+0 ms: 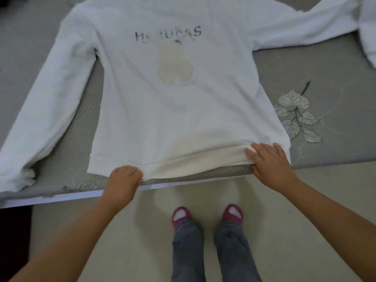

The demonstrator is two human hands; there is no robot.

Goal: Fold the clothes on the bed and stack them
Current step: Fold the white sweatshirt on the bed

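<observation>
A white long-sleeved sweatshirt (162, 102) with faded dark lettering and a pale print lies spread flat on the grey bed (329, 82), hem toward me, both sleeves stretched outward. My left hand (122, 184) grips the hem near its left-middle, fingers curled over the fabric at the bed's edge. My right hand (270, 161) holds the hem's right corner, fingers on top and thumb tucked under the edge. The hem between my hands is slightly lifted, showing the cream inner side.
A leaf pattern (297, 115) is printed on the bed cover right of the sweatshirt. More white cloth (368, 37) lies at the far right. Beige floor (305, 210) runs below the bed edge, with my feet in pink slippers (207, 215).
</observation>
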